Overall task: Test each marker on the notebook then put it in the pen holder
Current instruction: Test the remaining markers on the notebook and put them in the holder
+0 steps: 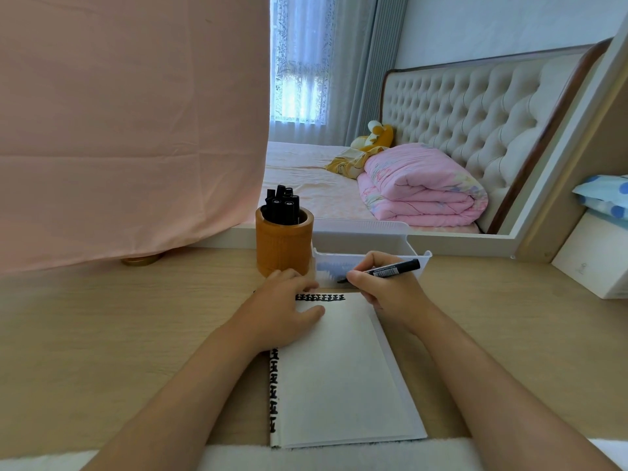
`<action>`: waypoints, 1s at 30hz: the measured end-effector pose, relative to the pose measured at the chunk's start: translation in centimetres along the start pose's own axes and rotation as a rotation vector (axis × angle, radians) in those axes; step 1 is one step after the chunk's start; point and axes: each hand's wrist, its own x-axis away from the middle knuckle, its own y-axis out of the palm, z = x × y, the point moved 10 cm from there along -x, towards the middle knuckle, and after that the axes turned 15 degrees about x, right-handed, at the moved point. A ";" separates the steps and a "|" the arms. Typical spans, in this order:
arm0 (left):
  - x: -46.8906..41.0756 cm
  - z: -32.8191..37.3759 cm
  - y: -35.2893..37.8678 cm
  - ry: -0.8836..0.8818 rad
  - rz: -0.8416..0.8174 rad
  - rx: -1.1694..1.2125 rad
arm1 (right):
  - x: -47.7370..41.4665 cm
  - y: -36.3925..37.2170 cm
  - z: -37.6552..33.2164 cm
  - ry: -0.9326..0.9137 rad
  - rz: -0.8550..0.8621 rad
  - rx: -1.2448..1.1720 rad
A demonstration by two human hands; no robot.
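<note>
An open white notebook (339, 375) lies on the wooden desk, with black marks along its top and left edges. My left hand (278, 311) rests flat on its upper left corner. My right hand (384, 287) grips a black marker (394, 268), tip pointing left just above the notebook's top edge. A brown wooden pen holder (283, 246) stands behind my left hand with several black markers (283, 205) upright in it.
A clear plastic tray (370, 256) sits right behind the notebook, beside the holder. A pink cloth (129, 124) hangs at the back left. A mirror (424, 130) reflects a bed. A white box (591, 260) stands at the right.
</note>
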 end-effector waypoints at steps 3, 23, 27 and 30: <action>0.0 0.7 -2.2 0.081 0.111 0.084 | 0.3 0.1 -1.6 -0.038 -0.065 -0.095; 1.2 -5.8 -7.1 -0.179 0.234 0.023 | 1.1 5.5 -3.4 -0.034 -0.451 -0.046; 1.1 -3.7 -7.6 -0.082 0.267 0.137 | -0.2 4.4 -3.1 -0.063 -0.240 0.194; 1.0 -3.0 -7.2 -0.064 0.243 0.178 | -0.7 3.1 -3.4 -0.131 -0.048 0.484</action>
